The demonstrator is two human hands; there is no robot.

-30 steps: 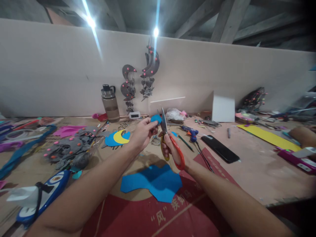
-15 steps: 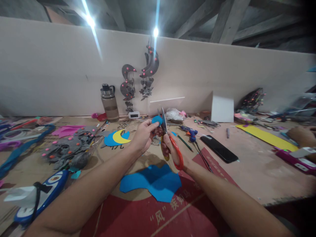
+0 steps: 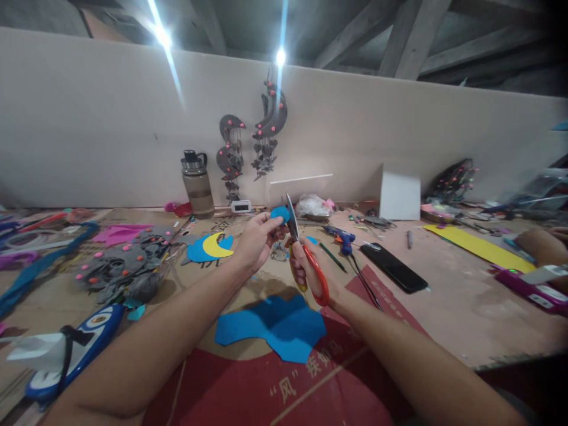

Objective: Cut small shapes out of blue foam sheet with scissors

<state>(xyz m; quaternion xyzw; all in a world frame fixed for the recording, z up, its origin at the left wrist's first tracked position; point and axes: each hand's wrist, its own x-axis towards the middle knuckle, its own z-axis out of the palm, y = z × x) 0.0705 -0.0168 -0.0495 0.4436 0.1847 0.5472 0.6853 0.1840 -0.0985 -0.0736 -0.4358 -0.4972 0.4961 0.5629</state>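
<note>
Between the thumb and fingers of my left hand (image 3: 258,239) is a small rounded piece of blue felt (image 3: 279,214). My right hand (image 3: 303,263) grips scissors (image 3: 319,278) with red and yellow handles. Their blades point up and stand right at the felt piece's right edge. Whether the blades touch it I cannot tell. Below both hands a larger irregular sheet of blue felt (image 3: 275,325) lies on the cardboard. Left of my left hand, a yellow crescent (image 3: 215,245) rests on another blue piece (image 3: 197,249).
A glue gun (image 3: 344,239), a dark green pencil (image 3: 332,257) and a black phone (image 3: 393,267) lie to the right. Farther right is a yellow sheet (image 3: 479,247) near another person's hand (image 3: 539,244). Grey felt pieces (image 3: 119,266) are piled left; a bottle (image 3: 197,186) stands behind.
My left hand and the small felt piece have shifted slightly left. The scissor blades have also tilted a little left. The large blue sheet lies where it was.
</note>
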